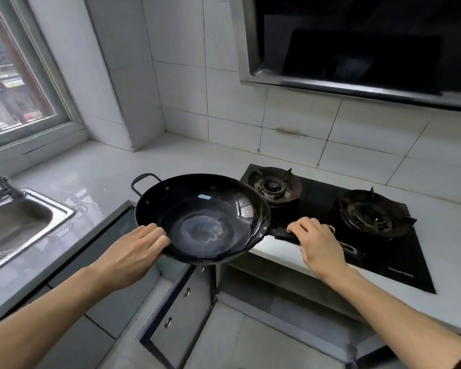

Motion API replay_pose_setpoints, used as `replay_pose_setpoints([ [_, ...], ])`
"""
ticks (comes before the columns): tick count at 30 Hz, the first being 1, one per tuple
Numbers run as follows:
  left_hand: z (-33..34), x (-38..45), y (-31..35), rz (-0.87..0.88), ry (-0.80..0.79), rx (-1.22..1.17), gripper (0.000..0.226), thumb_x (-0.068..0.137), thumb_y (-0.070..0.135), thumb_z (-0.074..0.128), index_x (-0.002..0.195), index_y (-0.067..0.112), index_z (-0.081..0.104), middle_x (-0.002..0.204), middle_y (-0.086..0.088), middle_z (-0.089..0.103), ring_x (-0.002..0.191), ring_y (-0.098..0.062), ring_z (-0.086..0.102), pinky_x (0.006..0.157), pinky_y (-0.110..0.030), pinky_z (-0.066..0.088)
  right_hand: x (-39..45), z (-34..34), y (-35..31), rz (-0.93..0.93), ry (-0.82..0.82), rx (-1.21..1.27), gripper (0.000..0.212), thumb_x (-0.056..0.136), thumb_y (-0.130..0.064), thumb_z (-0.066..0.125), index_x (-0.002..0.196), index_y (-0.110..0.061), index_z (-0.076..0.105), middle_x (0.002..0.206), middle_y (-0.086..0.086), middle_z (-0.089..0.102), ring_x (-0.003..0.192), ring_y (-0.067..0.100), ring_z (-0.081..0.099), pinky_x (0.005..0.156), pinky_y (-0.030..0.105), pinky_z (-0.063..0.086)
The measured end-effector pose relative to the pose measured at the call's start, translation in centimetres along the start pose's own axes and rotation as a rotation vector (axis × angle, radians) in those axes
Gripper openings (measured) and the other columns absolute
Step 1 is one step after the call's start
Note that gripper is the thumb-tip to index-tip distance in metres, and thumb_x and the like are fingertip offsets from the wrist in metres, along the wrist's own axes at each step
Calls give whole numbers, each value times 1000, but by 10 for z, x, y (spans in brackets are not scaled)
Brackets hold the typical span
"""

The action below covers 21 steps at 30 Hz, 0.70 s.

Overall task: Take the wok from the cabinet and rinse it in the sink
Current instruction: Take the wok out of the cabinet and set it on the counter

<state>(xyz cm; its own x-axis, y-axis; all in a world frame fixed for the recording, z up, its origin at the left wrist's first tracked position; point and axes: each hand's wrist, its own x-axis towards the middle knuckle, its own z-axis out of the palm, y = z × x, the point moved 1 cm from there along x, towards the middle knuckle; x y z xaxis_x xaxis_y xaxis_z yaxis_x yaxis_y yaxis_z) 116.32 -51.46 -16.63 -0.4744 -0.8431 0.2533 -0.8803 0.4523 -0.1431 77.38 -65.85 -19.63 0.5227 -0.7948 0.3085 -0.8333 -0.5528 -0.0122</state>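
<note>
While the wok (205, 219) is being carried at counter height, the head view is showing it suspended in the air above the open cabinet door (181, 296), between the sink (24, 222) to the left and the gas hob (338, 217) to the right. The left hand (133, 251) is gripping the near left rim, with the fingers curling over the edge. The right hand (317, 241) is closing around the long handle (285, 233), with the fingers wrapping over its top. The small loop handle (144, 182) on the far side is pointing toward the tiled wall. The wok is tilting slightly toward the viewer, and its inside is showing a pale, dull ring at the bottom. It is not touching the counter (104, 171) or the hob.

The tap (0, 187) is standing at the far left edge of the sink, only partly in view. No water is visibly running.

Risks at this stage, as a judgement:
- The left-hand rim grip is looking shallow; a quick swing toward the sink could be letting the rim slide out of the fingers.
- The cabinet door is standing open directly below, so a step to the left could be catching a leg on it.
- The loop handle is leading on the sink side and could be striking the tap or the sink edge during lowering.
</note>
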Motion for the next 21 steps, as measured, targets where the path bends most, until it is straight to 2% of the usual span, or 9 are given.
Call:
replay_pose_setpoints([
  [7,21,40,-52,-77,-57,16,22,82,-2,65,92,13,52,86,1,46,74,-21,45,66,-33,46,85,47,13,-61,-39,87,60,59,14,69,107,-19,60,98,-1,58,87,23,54,69,35,47],
  [13,48,57,-92,-146,-107,-2,21,83,3,64,91,15,50,86,2,46,75,-20,45,66,-33,46,141,77,15,-100,-103,62,62,58,14,70,108,-20,59,100,-2,58,90,22,55,73,35,49],
  [17,67,68,-119,-129,-85,-14,7,93,14,54,90,15,48,85,2,46,73,-21,45,65,-32,45,166,96,12,-108,-146,44,62,57,12,72,110,-19,58,102,0,58,92,24,55,74,35,48],
  [21,91,78,-148,-125,-73,-21,10,96,19,44,88,15,49,84,2,45,72,-21,45,64,-31,45,186,112,6,-75,-162,34,63,56,14,70,109,-19,58,101,0,56,91,24,54,72,35,47],
])
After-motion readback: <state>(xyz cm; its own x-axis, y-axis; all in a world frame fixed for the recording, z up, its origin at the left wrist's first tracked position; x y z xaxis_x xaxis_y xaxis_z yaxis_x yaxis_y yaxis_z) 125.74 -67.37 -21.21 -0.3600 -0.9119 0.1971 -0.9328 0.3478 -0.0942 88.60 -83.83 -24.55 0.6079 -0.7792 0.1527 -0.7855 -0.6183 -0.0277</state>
